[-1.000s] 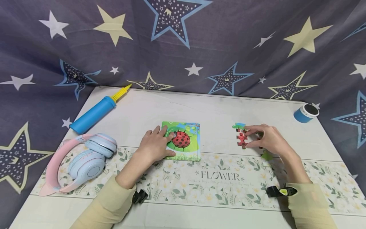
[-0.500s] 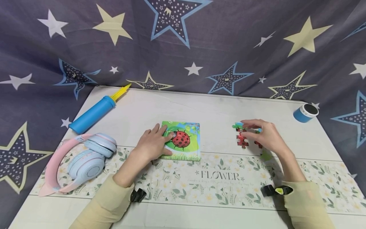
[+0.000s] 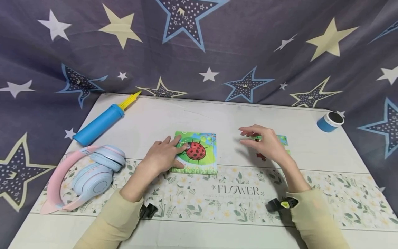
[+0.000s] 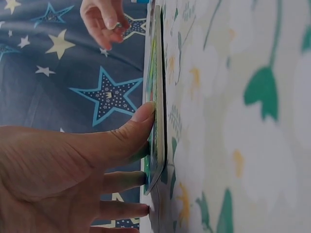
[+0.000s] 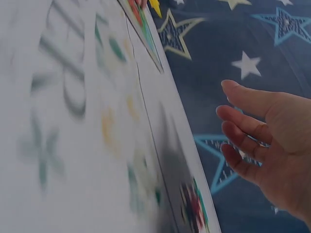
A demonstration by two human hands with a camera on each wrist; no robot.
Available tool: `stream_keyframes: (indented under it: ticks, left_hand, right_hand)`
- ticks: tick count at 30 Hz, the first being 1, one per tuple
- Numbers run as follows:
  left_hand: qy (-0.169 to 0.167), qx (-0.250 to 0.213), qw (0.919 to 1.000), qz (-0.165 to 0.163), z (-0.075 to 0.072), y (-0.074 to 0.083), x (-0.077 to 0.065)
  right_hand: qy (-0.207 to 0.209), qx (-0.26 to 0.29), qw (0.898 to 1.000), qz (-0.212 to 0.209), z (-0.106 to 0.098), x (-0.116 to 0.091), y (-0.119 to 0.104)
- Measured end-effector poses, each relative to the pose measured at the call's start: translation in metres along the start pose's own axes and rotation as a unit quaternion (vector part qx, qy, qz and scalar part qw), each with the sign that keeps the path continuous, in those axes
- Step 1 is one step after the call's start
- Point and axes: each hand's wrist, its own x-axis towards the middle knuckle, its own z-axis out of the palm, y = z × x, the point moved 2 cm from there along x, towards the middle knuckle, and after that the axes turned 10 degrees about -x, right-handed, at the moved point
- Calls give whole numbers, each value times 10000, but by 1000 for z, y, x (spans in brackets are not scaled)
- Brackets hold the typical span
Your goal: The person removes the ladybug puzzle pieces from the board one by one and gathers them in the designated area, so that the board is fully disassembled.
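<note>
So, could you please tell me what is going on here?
A person's left hand rests on the left side of a ladybug board lying flat on the table. The right hand hangs in the air, thumb and fingers apart, with nothing visible in it. It partly hides some puzzle pieces, which lie apart from the board.

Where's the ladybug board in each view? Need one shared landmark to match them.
Head: ladybug board near centre, face up, left hand on it.
Left wrist: ladybug board at centre, thin, nearly edge-on strip.
Right wrist: ladybug board at top centre, slanted, cut off by the frame.
Shared landmark: star-print cloth behind.
</note>
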Motion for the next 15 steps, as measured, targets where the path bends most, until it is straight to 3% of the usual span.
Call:
stream_keyframes:
  ticks: [15]
  left_hand:
    - [-20, -278, 9996, 80, 1, 1, 1]
  right_hand:
    - [-432, 621, 9960, -469, 37, 25, -51]
